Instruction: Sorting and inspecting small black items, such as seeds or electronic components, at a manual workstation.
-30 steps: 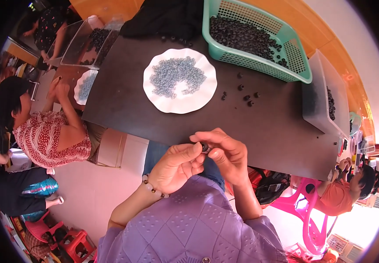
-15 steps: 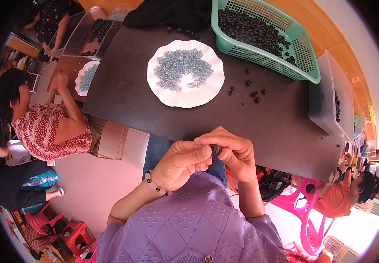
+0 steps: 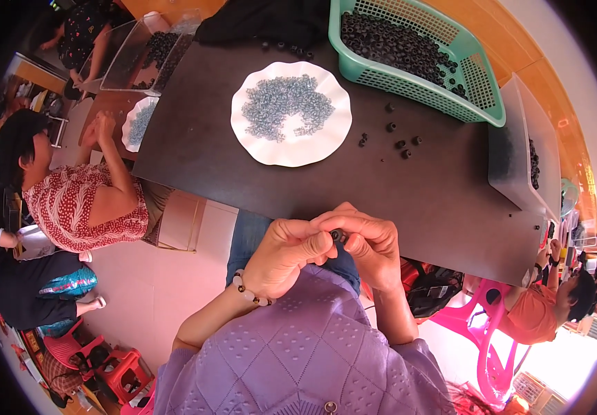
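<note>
Between my fingertips, just off the table's near edge, is a small black ring-shaped part [image 3: 338,236]. My left hand [image 3: 291,252], with a beaded bracelet at the wrist, pinches it from the left. On its other side my right hand [image 3: 367,245] grips it with thumb and curled fingers. Any smaller piece between the fingers is hidden. Beyond my hands stands a white wavy-rimmed plate [image 3: 277,153], with many tiny clear bluish pieces [image 3: 284,104] heaped on it. Several loose black parts [image 3: 400,144] lie on the table to the plate's right.
A green basket [image 3: 416,93] of black parts stands at the far right, with a clear plastic bin [image 3: 512,152] beside it. Black cloth [image 3: 264,21] lies at the back of the dark table [image 3: 201,138]. Other people sit to the left and right. A pink stool [image 3: 478,325] is at right.
My hands keep their grip on the black part, with only a slight shift of the fingers. The view has moved slightly. The person at left has raised their hands a little.
</note>
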`<state>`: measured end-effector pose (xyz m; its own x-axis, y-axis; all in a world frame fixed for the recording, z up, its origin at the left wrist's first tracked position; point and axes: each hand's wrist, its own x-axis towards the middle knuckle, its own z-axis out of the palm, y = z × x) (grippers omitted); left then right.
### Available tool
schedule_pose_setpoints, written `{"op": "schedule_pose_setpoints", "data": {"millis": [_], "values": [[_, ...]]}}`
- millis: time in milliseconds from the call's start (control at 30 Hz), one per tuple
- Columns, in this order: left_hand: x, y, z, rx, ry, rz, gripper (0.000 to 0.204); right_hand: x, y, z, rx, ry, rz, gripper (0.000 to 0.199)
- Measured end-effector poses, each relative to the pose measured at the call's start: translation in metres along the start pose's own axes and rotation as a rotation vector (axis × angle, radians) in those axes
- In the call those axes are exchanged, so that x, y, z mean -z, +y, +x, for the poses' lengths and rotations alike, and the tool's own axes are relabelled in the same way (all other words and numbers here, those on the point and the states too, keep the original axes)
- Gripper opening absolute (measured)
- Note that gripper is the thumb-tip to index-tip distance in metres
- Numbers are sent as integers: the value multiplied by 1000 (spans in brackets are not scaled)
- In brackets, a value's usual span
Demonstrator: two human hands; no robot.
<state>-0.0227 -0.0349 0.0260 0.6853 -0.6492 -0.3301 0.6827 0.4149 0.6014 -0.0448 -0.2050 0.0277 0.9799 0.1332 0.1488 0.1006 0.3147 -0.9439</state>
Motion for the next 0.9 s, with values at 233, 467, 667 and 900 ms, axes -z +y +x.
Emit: {"op": "schedule_pose_setpoints", "data": {"millis": [233, 467, 667, 900], "values": [[3, -9, -3, -22, 26, 31, 28, -5, 2, -6, 8, 29, 10, 39], [2, -10, -7, -74, 30, 50, 28, -9, 3, -11, -31, 46, 39, 40], [3, -13, -11, -119, 61, 92, 27, -10, 2, -14, -24, 17, -38, 29], [-8, -8, -22, -179, 66, 162, 24, -19, -7, -16, 78, 15, -160, 30]]}}
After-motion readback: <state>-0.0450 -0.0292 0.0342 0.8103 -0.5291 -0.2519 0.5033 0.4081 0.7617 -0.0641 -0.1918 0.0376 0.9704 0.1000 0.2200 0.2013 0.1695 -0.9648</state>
